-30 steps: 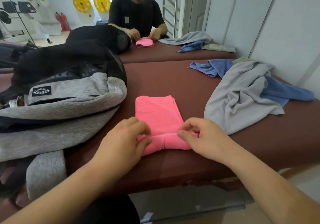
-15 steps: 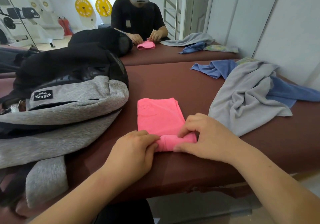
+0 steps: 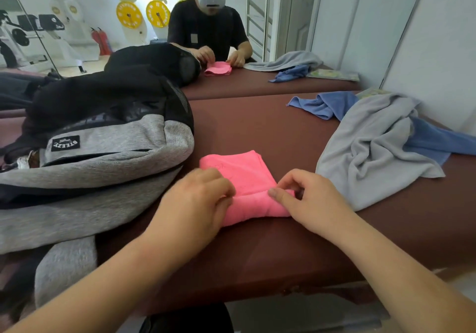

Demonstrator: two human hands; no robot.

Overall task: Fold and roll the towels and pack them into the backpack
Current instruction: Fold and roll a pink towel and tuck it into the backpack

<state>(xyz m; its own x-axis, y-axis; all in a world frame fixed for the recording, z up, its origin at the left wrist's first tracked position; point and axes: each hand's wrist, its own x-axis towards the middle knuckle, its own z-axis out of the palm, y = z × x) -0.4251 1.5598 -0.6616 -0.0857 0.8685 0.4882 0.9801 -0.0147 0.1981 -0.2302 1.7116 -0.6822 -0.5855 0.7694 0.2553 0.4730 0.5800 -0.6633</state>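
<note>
Brown bench (image 3: 257,126): my left hand (image 3: 198,203), right hand (image 3: 309,203) pinch half-rolled pink towel (image 3: 239,170); at right, grey towel (image 3: 373,147), blue towel (image 3: 324,105) unfolded; backpack (image 3: 103,152) packing pending.

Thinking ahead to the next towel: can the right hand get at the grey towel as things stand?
Probably yes. The grey towel lies uncovered on the bench just beside the right hand, nothing between them. But that hand is pinching the rolled pink towel and would have to let go first.
</note>
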